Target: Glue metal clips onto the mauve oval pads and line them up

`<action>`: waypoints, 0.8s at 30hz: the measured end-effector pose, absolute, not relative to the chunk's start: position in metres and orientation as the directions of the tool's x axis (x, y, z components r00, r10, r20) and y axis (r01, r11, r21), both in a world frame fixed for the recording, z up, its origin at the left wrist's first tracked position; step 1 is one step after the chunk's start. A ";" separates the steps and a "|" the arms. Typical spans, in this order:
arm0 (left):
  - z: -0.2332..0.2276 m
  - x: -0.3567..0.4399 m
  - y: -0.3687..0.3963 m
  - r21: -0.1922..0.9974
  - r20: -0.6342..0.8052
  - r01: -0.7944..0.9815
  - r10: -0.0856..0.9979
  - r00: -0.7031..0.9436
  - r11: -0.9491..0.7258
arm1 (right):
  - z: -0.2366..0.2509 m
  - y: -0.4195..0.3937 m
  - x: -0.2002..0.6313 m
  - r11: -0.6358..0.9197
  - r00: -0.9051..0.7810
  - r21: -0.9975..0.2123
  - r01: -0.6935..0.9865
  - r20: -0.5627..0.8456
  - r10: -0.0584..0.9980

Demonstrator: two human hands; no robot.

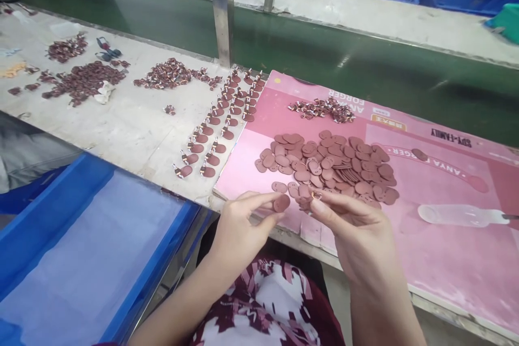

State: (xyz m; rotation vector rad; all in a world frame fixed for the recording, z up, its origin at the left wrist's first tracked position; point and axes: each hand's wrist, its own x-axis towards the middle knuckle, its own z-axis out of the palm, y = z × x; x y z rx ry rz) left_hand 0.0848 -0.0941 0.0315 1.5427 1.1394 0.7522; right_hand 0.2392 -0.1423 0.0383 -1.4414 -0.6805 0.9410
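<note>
Two hands at the near edge of the pink sheet (446,259). The left hand (239,227) has an oval brown leather tag (281,203) pinched between thumb and fingertips, hovering just over that near edge. The right hand (357,227) has its fingertips pressed together on what looks like a tiny gold ring (315,194), right beside the tag, though honestly it's so small I can't swear what it is.

Just beyond the hands, on the sheet, sits the loose pile of tags (336,165), with a smaller heap of hardware bits (322,109) at the sheet's far side. Off the sheet's left edge, finished tags are laid out in rows (221,124), and a blue bin (81,248) sits further left and nearer.

What could go wrong, I reckon: that ring is tiny and held only at the very tips, so a slip would drop it into the lap or off the bench edge below. A stray wrist could also scatter the pile.

Hard to make out: the tag's hole, whether the ring is open, and what the clear bottle (462,215) on the right of the sheet holds.
</note>
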 end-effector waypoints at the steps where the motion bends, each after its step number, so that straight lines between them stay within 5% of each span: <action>1: 0.034 0.086 -0.095 0.960 -0.078 0.279 0.929 0.363 -0.028 | 0.041 -0.145 0.238 -0.092 0.502 -0.991 -0.095 -0.128 0.856; 13: 0.059 0.094 -0.111 0.943 0.017 0.293 0.904 0.428 -0.157 | 0.062 -0.163 0.232 -0.070 0.509 -0.983 0.172 0.027 0.860; 24: 0.063 0.102 -0.114 0.905 0.063 0.355 0.900 0.430 -0.233 | 0.055 -0.171 0.235 -0.007 0.469 -0.973 0.230 0.104 0.877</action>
